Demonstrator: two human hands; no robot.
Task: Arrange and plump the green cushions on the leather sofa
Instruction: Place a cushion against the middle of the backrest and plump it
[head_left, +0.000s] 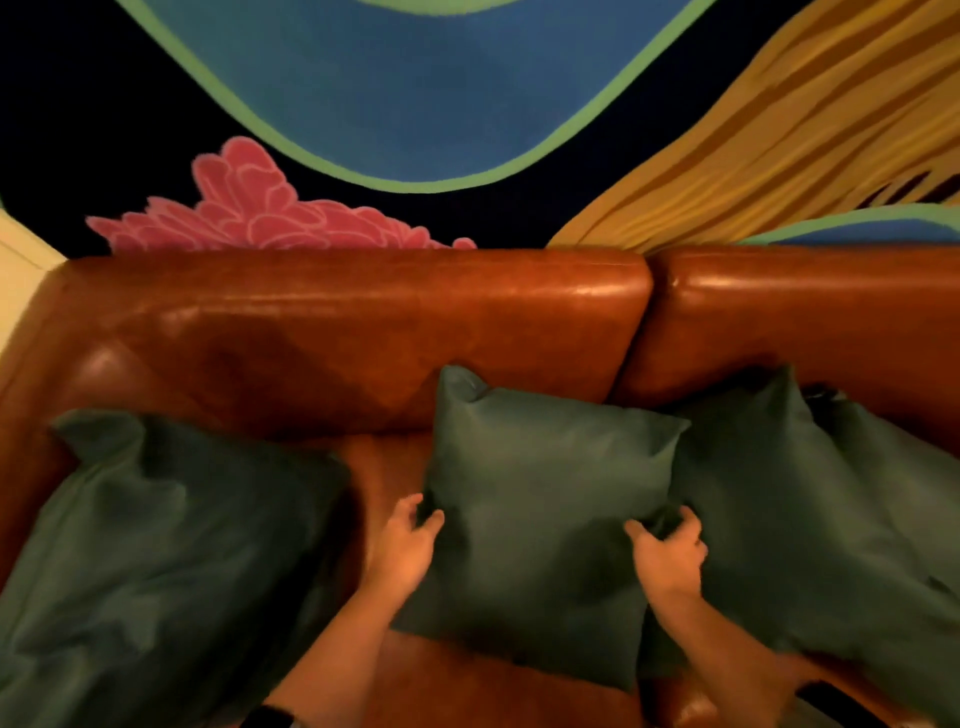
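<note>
A small green cushion (545, 509) lies tilted on the seat of the brown leather sofa (363, 322), its top leaning toward the backrest. My left hand (408, 545) pinches its left edge and my right hand (670, 556) grips its right edge. A large green cushion (166, 551) slumps against the left armrest. Another large green cushion (810, 519) lies at the right, partly under the small one's edge, with a further green cushion (914, 467) behind it.
The sofa backrest splits into two sections near the middle (649, 291). Behind it hangs a wall painting (415, 104) with blue, pink and yellow shapes. A strip of bare seat (384, 467) shows between the left and middle cushions.
</note>
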